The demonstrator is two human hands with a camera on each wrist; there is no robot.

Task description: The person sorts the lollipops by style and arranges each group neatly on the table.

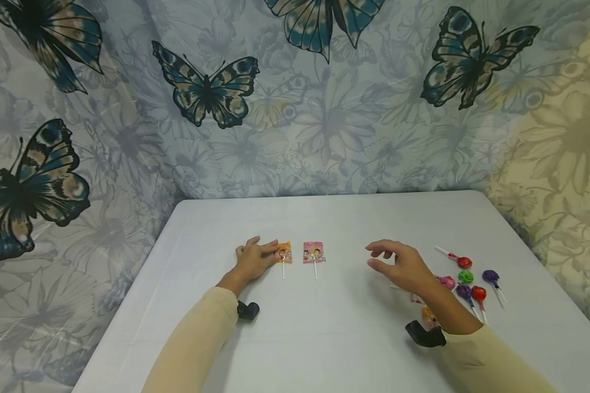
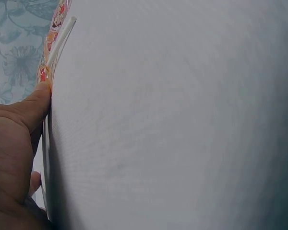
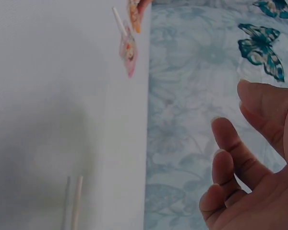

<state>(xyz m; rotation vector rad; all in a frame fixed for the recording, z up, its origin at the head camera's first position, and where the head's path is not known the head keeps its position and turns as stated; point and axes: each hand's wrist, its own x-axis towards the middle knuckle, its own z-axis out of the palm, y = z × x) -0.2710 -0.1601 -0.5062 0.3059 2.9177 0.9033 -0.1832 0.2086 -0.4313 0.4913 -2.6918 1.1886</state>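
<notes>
My left hand (image 1: 252,261) touches the left edge of an orange-wrapped lollipop (image 1: 285,252) on the white table. In the left wrist view a straight digit of the left hand (image 2: 24,112) meets the orange wrapper (image 2: 47,72). Just right of it lies a pink-wrapped lollipop (image 1: 313,251), its white stick toward me. My right hand (image 1: 404,266) hovers above the table with loosely bent fingers and nothing between them, also seen in the right wrist view. Beneath and beside the right forearm are more lollipops, partly hidden, including an orange-wrapped one (image 1: 428,316).
Several ball-shaped lollipops lie on the right of the white table (image 1: 344,338): red (image 1: 464,262), green (image 1: 465,276), purple (image 1: 490,276) and pink (image 1: 447,282). Behind the table hangs a butterfly-patterned cloth (image 1: 334,147). Each wrist wears a black mount.
</notes>
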